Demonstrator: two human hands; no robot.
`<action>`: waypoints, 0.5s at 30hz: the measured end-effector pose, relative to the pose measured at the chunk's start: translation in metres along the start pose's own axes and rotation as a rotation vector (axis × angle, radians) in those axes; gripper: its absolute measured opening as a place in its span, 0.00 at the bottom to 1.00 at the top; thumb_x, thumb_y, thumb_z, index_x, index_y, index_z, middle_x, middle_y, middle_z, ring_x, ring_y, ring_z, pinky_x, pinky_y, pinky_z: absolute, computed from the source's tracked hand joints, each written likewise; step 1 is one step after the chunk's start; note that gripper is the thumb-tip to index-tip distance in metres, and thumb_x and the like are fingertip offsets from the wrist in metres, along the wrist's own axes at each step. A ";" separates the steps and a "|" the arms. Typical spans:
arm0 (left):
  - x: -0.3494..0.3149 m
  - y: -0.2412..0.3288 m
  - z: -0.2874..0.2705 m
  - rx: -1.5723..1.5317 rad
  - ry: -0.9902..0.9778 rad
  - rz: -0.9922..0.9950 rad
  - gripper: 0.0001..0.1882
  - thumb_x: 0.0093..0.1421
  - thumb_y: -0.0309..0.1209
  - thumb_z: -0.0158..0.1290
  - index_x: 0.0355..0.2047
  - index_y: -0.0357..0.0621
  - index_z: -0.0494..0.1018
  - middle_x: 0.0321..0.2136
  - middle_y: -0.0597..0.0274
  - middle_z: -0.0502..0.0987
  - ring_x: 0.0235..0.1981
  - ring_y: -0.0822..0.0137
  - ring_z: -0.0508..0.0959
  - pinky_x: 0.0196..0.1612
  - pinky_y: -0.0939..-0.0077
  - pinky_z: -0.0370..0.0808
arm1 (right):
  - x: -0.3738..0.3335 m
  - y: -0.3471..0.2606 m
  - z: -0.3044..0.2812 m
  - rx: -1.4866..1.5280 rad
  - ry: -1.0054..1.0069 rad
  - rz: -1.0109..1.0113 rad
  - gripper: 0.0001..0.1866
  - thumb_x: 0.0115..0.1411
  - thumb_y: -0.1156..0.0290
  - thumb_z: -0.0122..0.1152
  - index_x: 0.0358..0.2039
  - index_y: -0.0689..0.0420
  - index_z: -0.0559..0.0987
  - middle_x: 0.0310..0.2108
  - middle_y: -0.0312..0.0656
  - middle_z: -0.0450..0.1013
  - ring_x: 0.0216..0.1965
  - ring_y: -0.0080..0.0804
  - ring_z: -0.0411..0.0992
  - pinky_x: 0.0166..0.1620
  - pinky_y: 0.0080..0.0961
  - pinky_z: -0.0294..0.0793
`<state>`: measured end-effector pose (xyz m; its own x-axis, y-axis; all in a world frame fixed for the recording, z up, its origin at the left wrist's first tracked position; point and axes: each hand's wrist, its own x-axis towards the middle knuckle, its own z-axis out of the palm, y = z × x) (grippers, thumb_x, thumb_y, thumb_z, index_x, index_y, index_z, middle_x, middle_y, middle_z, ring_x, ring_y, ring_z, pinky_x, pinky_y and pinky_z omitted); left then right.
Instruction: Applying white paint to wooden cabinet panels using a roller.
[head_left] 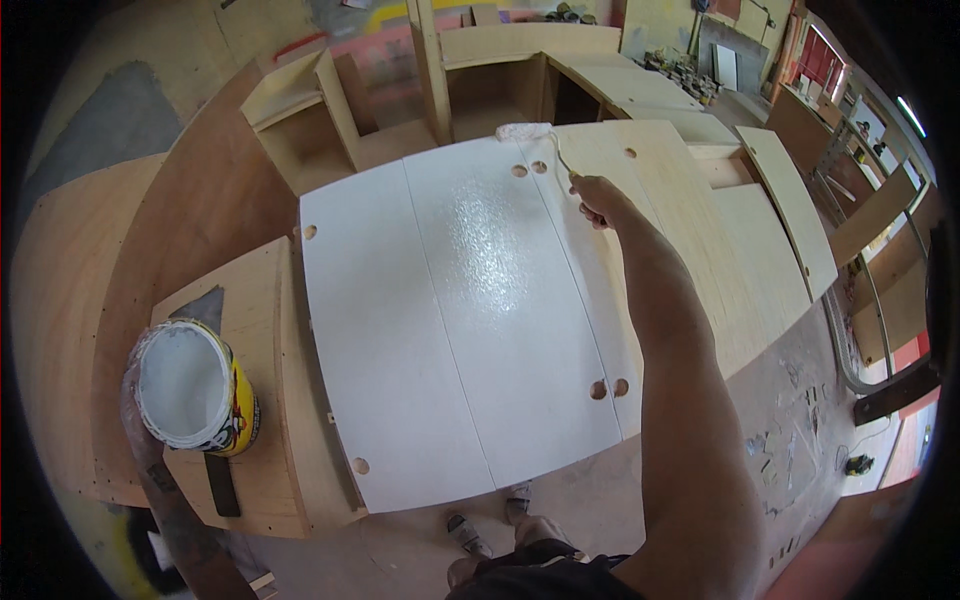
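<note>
Paint bucket (243, 405) left of white boards (380, 330); left hand (140, 435) against it, can't tell grip. Bare boards (715, 240) right of white boards. Roller (523, 131) at their far edge, right hand (600, 204) gripping handle. Cabinets (495, 98) beyond. White boards glossy; patchy wall (215, 45) farthest.

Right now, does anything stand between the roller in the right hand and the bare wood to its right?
Nothing visible stands between the roller and the bare wood. The right forearm only hides part of the surface from view, and the paint bucket is well off to the left.
</note>
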<state>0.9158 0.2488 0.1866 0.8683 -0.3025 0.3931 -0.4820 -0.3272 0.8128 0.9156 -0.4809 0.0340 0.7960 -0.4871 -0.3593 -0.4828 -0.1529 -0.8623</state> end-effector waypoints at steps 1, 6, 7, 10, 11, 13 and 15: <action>-0.002 0.004 0.002 -0.072 -0.030 -0.035 0.26 0.69 0.41 0.40 0.58 0.32 0.66 0.62 0.49 0.65 0.62 0.58 0.66 0.65 0.63 0.60 | 0.005 0.000 0.001 -0.036 0.011 -0.017 0.26 0.68 0.44 0.41 0.46 0.54 0.72 0.13 0.31 0.55 0.13 0.23 0.52 0.19 0.28 0.54; 0.009 -0.018 0.008 -0.193 -0.029 -0.020 0.26 0.70 0.39 0.40 0.60 0.32 0.64 0.59 0.52 0.67 0.61 0.61 0.67 0.65 0.64 0.60 | 0.031 0.027 -0.006 -0.127 0.113 -0.067 0.25 0.68 0.45 0.41 0.44 0.54 0.72 0.11 0.33 0.56 0.10 0.25 0.52 0.16 0.30 0.53; 0.011 -0.022 0.006 -0.184 -0.032 -0.017 0.26 0.70 0.40 0.39 0.59 0.31 0.65 0.60 0.50 0.66 0.61 0.59 0.67 0.64 0.63 0.61 | 0.021 0.035 -0.010 -0.176 0.048 -0.146 0.25 0.68 0.45 0.41 0.44 0.54 0.73 0.12 0.33 0.58 0.11 0.24 0.54 0.16 0.30 0.54; 0.009 -0.028 0.000 -0.136 -0.060 -0.005 0.27 0.69 0.41 0.38 0.57 0.30 0.66 0.61 0.48 0.65 0.61 0.57 0.67 0.64 0.63 0.62 | -0.034 0.036 -0.007 -0.201 -0.012 -0.094 0.25 0.67 0.45 0.41 0.45 0.55 0.73 0.13 0.34 0.59 0.11 0.24 0.55 0.16 0.30 0.56; 0.016 -0.040 0.012 -0.121 -0.104 0.016 0.27 0.69 0.41 0.37 0.57 0.30 0.66 0.61 0.48 0.65 0.61 0.57 0.67 0.64 0.63 0.62 | -0.053 0.028 -0.018 -0.175 0.025 0.045 0.25 0.67 0.45 0.42 0.45 0.55 0.73 0.13 0.34 0.60 0.12 0.24 0.56 0.16 0.30 0.56; -0.011 -0.204 -0.117 -0.304 -0.005 -0.075 0.27 0.69 0.41 0.37 0.57 0.30 0.66 0.61 0.48 0.65 0.61 0.57 0.67 0.64 0.63 0.62 | -0.037 0.018 -0.010 -0.194 0.005 -0.039 0.26 0.67 0.46 0.42 0.45 0.56 0.73 0.13 0.35 0.60 0.11 0.24 0.56 0.16 0.30 0.57; -0.008 -0.233 -0.228 -0.610 0.173 -0.238 0.27 0.69 0.41 0.37 0.57 0.29 0.66 0.61 0.48 0.65 0.61 0.57 0.67 0.64 0.64 0.62 | -0.003 0.013 0.009 -0.135 -0.068 -0.322 0.25 0.68 0.47 0.41 0.43 0.58 0.73 0.13 0.35 0.60 0.11 0.25 0.56 0.16 0.29 0.57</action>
<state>1.0476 0.5320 0.0923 0.9734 -0.1202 0.1951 -0.1668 0.2121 0.9629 0.9108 -0.4738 0.0208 0.9357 -0.3373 -0.1037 -0.2432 -0.4035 -0.8821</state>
